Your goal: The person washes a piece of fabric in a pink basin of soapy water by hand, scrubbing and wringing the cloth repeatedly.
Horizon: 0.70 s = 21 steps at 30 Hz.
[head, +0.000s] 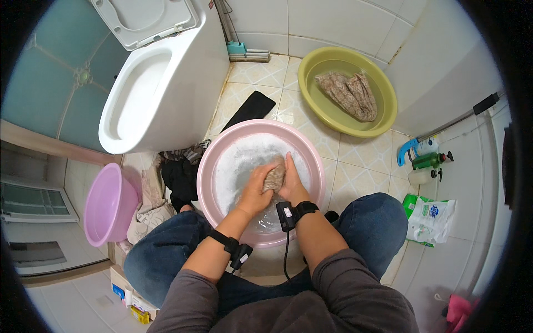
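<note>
A pink plastic basin (209,220) stands on the floor between my knees, holding water topped with white suds (237,158). Over its middle, a bunched brown patterned cloth (274,178) is squeezed between both hands. My left hand (257,189) wraps the cloth from the left with its fingers curled over it. My right hand (292,181) presses against the cloth's right side, fingers pointing away from me. Each wrist wears a black strap with a small device. The cloth's lower end is hidden behind the hands.
An olive-green basin (306,98) at the upper right holds water and a similar patterned cloth (352,93). Dark and beige clothes (179,175) lie left, beside a purple basin (93,224). A toilet (183,79) is upper left. Pump bottles (429,160) and a detergent bag (431,220) stand right.
</note>
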{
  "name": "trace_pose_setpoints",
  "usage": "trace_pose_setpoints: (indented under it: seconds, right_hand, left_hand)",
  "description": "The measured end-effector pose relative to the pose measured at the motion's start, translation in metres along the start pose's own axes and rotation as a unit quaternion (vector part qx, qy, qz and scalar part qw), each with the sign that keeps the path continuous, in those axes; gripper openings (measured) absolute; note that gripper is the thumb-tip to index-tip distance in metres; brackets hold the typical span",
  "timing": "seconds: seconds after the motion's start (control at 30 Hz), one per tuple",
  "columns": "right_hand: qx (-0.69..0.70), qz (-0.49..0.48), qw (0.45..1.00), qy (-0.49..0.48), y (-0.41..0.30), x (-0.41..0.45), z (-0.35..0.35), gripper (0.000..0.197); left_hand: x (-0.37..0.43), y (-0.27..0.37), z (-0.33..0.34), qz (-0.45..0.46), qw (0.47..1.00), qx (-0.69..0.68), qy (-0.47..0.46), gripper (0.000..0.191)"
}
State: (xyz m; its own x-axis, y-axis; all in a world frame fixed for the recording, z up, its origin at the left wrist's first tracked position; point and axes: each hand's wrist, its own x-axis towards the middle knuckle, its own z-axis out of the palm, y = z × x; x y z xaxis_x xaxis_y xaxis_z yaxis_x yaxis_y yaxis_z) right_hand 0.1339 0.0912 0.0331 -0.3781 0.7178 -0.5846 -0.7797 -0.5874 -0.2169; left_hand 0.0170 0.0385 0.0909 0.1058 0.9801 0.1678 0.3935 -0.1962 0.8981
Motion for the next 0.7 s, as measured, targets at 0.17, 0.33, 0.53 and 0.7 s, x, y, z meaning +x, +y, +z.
trace_pose_setpoints:
  seconds: [0.17, 0.33, 0.53, 0.7]
  right_hand:
    - [0.031, 0.020, 0.999, -0.025, -0.011, -0.011, 0.024, 0.052]
    - [-0.089, 0.011, 0.993, 0.075, -0.008, -0.049, 0.073, 0.042]
    - [-0.167, -0.135, 0.976, 0.044, 0.002, -0.022, 0.051, 0.024]
    - [-0.256, -0.181, 0.938, 0.145, 0.018, -0.013, 0.047, 0.021]
  left_hand:
    - [0.011, 0.026, -0.003, 0.068, 0.996, 0.045, -0.048, 0.047]
    - [0.012, 0.041, -0.013, 0.032, 0.992, 0.121, 0.002, 0.035]
    - [0.013, 0.022, -0.009, -0.002, 0.991, 0.132, 0.026, 0.035]
    - [0.000, -0.031, -0.017, -0.109, 0.990, 0.085, 0.016, 0.043]
